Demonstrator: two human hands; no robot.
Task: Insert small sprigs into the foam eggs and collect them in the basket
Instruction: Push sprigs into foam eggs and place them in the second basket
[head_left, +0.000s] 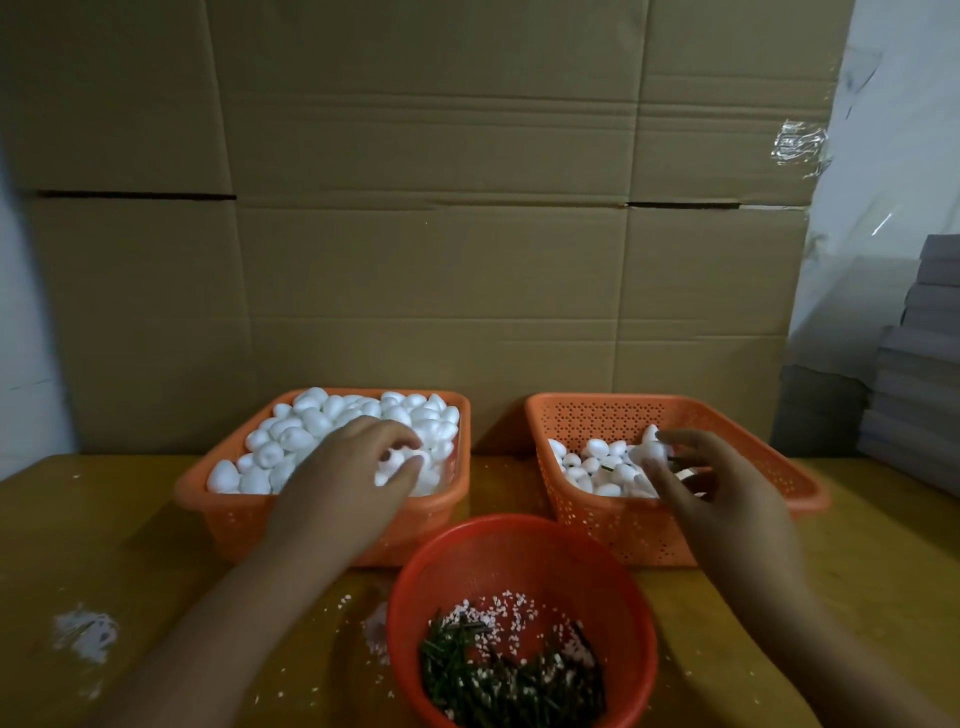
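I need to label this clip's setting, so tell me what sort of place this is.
Probably a small craft or packing workshop: flattened cardboard as a backdrop, a wooden table, and orange baskets of foam eggs beside a bowl of sprigs.

Left hand (358, 467) grips egg (402, 462) — 2 baskets (753, 525) apart.
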